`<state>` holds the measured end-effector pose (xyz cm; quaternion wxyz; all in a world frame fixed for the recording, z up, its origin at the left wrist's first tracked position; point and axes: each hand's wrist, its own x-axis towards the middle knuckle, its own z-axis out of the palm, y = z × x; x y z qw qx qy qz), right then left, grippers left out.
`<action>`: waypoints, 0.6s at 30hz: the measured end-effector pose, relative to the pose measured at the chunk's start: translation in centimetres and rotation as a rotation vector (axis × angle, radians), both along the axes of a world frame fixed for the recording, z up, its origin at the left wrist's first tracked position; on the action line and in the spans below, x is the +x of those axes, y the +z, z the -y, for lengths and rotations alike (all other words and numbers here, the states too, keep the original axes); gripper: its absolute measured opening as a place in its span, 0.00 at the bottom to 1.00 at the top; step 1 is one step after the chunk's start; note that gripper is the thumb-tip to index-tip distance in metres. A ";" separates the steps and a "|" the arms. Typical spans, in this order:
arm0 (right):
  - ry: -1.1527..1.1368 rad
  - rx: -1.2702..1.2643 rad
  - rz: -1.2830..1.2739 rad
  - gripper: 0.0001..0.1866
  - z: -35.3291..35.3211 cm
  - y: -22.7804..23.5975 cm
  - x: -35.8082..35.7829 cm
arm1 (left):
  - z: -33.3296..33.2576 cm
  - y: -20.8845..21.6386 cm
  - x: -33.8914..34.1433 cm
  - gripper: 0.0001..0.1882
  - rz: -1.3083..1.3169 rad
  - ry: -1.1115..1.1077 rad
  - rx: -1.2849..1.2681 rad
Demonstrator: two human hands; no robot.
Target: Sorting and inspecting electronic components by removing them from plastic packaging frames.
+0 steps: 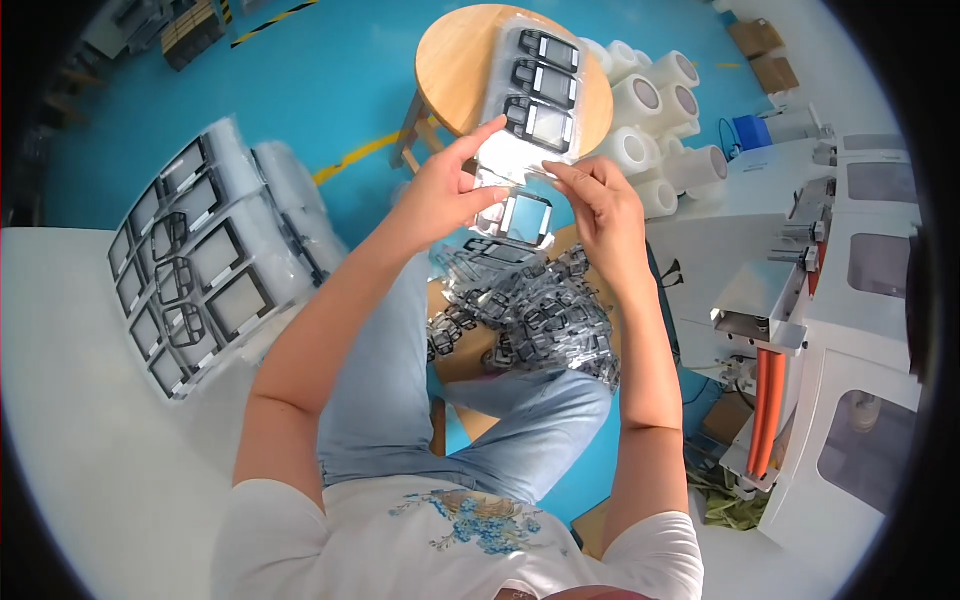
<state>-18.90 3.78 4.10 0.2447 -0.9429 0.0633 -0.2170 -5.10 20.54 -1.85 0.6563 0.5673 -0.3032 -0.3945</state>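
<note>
A clear film strip of black-framed pieces (pixel 541 85) lies on a round wooden stool (pixel 447 62) and hangs over its near edge. My left hand (pixel 447 195) grips the strip's left side, index finger stretched along it and thumb by the lower frame (pixel 525 217). My right hand (pixel 602 205) is closed in a pinch at the strip's right edge, beside a glaring white patch (pixel 512 158); what lies between those fingertips is too small to make out. Below, more of the film-wrapped frames sit in a tangled heap (pixel 555 325) near my knees.
Stacked sheets of larger black frames (pixel 205 265) lie on a white table (pixel 60 330) at left. White rolls (pixel 660 105) stand behind the stool at right. A white machine (pixel 860 370) with orange tubes (pixel 766 410) lines the right side. Cardboard boxes (pixel 757 40) are at the far right.
</note>
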 end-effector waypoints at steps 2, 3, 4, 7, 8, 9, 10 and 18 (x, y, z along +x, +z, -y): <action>0.006 -0.023 0.063 0.15 -0.5 -0.1 0.6 | 0.0 0.2 0.0 0.42 -0.019 -0.018 0.003; 0.040 -0.053 0.062 0.16 -0.5 -0.3 0.9 | 0.1 0.2 -0.1 0.42 -0.053 -0.027 0.002; 0.074 -0.085 0.061 0.17 -0.4 -0.4 1.3 | 0.2 0.2 -0.1 0.42 -0.086 -0.037 0.000; 0.117 -0.222 0.052 0.18 -0.6 -0.5 2.5 | 0.4 0.1 -0.4 0.42 -0.122 -0.029 -0.004; 0.141 -0.321 0.050 0.18 -0.9 -0.4 2.8 | 0.5 0.1 -0.4 0.42 -0.127 -0.030 -0.004; 0.147 -0.382 0.036 0.12 -1.1 -0.1 3.0 | 0.5 0.1 -0.2 0.41 -0.142 -0.029 -0.015; 0.151 -0.383 0.030 0.12 -1.2 0.5 2.6 | 0.3 0.1 0.0 0.41 -0.157 -0.024 -0.026; -0.262 0.599 -0.121 0.17 -1.4 1.6 -6.6 | -1.5 2.4 -2.0 0.37 -0.021 0.027 -0.130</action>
